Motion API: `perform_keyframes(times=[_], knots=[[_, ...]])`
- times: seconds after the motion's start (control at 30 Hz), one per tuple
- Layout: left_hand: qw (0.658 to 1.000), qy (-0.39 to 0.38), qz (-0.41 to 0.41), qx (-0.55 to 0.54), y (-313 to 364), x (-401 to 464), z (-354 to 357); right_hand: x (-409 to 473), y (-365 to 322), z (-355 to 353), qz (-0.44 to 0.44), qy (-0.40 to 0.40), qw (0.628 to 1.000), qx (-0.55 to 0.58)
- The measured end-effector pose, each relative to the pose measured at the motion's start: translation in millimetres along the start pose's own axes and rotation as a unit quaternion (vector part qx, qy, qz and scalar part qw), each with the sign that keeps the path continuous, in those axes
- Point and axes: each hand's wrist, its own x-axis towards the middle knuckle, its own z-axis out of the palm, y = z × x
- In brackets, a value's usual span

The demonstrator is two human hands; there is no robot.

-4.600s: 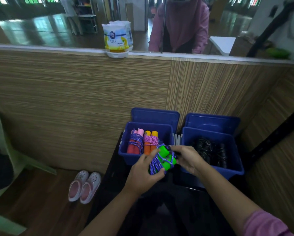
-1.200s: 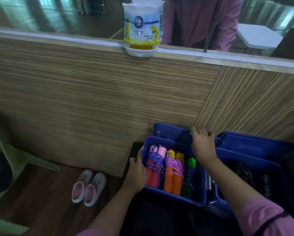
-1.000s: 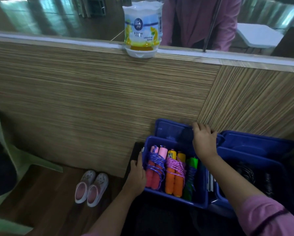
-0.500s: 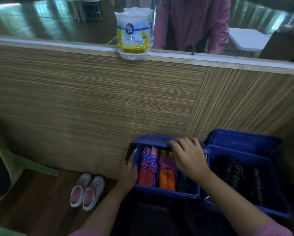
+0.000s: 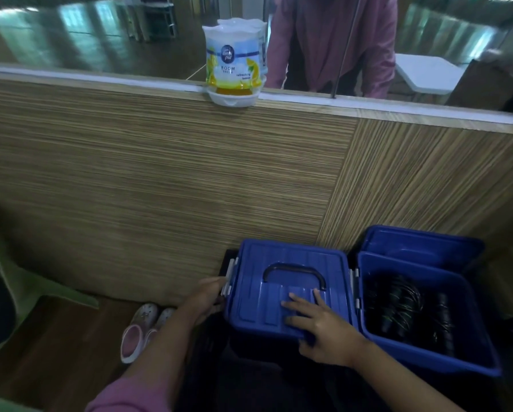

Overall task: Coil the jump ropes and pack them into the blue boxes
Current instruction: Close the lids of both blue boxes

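Right hand [image 5: 320, 325] lies flat with fingers spread; left hand [image 5: 203, 298] reaches forward, fingers partly hidden.

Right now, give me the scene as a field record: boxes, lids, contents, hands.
left box: lid down over it, black handle lying flat on top, contents hidden
left box latches: white side clips, whether latched cannot be told
right box: blue box open, its lid standing up behind it
right box contents: coiled black jump ropes
left hand: at the closed box's left clip, grip unclear
right hand: fingers flat, pressing on the closed lid
background: air freshener on the ledge, shoes on the floor
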Motion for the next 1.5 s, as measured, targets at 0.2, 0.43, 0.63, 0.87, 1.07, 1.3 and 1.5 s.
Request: perform_keyframes(times=[0.2, 0.43, 0.63, 0.87, 1.07, 1.3, 1.5], knots=[[1.000, 0.017, 0.004, -0.002, 1.1, 3.3, -3.6, 9.0, -3.7, -1.0, 0.015, -0.030, 0.999, -0.009], [1.000, -0.007, 0.018, -0.010, 6.3, 1.1, -6.6, 24.8, -13.6, -6.7, 0.053, -0.107, 0.993, -0.003], [0.998, -0.038, -0.006, -0.041, 9.9, 3.8, -10.2, 38.4, -19.9, -22.1, 0.082, -0.167, 0.982, -0.032], [0.994, -0.081, -0.034, -0.063, 10.4, 13.6, -13.4, 47.8, -24.9, -27.2, 0.106, -0.163, 0.981, -0.008], [0.992, -0.113, -0.031, -0.040, 19.2, 9.6, -9.6, 48.9, -25.8, -28.4, 0.113, -0.165, 0.980, 0.015], [0.998, -0.042, -0.011, -0.046, 19.9, 2.7, 12.1, 48.9, -23.4, -27.6, 0.104, -0.160, 0.981, 0.021], [0.993, 0.093, 0.038, 0.068, 33.3, -6.4, 8.3, 32.9, -13.9, -7.0, 0.083, -0.035, 0.992, 0.093]])
